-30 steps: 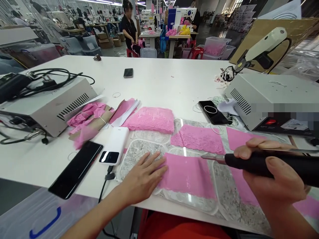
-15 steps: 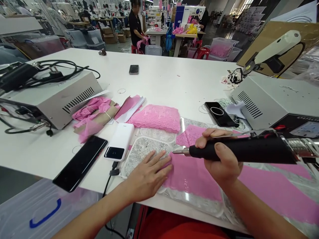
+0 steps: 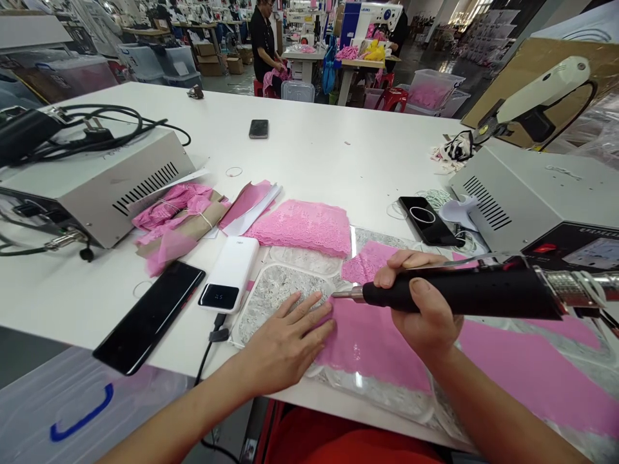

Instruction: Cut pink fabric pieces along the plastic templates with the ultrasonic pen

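Note:
My right hand (image 3: pixel 425 303) is wrapped round a black handheld ultrasonic welding tool (image 3: pixel 469 291) with a thin metal tip. That tip points left and meets the upper left corner of a pink fabric piece (image 3: pixel 372 341). Flat on the left edge of the same fabric lies my left hand (image 3: pixel 290 341), fingers stretched out. Under the fabric is a clear sheet over a grey-patterned plate (image 3: pixel 285 287). A pink lace piece (image 3: pixel 370 258) lies just behind the tool, and a stack of pink lace (image 3: pixel 304 225) sits farther back.
A white power bank (image 3: pixel 229 270) and a black phone (image 3: pixel 149 316) lie left of my left hand. Grey metal boxes stand at the left (image 3: pixel 97 180) and right (image 3: pixel 541 193). Another phone (image 3: pixel 428 221) is at the right. A person (image 3: pixel 265 45) sits beyond the table.
The tool and my right hand have shifted slightly left, with the tip still at the fabric's corner. My left hand stays in place. The view has turned a little.

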The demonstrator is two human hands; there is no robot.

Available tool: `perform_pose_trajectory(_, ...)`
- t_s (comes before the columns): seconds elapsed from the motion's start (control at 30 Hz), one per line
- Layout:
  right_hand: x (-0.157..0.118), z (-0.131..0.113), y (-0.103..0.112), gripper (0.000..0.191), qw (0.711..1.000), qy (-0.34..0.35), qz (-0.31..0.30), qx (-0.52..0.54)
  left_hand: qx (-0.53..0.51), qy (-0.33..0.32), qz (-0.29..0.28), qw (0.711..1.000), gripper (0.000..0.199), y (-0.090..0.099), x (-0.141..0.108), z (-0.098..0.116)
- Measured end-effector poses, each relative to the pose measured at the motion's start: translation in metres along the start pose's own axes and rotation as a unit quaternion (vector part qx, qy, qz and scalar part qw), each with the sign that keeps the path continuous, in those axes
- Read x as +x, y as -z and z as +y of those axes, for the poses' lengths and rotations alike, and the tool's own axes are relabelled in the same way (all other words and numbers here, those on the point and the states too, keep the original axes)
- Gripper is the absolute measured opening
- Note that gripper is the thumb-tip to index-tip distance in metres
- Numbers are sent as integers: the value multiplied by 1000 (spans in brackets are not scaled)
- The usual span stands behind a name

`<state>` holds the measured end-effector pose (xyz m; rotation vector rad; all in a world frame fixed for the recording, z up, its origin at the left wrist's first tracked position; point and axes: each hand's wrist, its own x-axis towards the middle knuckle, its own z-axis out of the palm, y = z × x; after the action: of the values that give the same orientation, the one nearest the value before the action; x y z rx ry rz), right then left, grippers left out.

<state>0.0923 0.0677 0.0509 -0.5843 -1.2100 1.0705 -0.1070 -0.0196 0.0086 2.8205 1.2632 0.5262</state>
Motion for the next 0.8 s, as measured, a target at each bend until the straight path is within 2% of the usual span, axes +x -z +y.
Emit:
perform_pose_trajectory(0.3,-3,2,0,9,1000,-5,-1,4,8,-3,3,1000,34,1,1,0)
perform_pose_trajectory(0.47,3,-5,5,10,999,-2,22,25,30,-16,7,999,37,0,-1,-3)
perform_pose_trajectory(0.6,11,-20,27,11,997,42,66,13,36,-31,21,999,38,-1,-1,-6)
perform_pose_trajectory(0.8,13,-42,79,9,987,79,135,-46,34,-57,60,996,39,-2,2,-12)
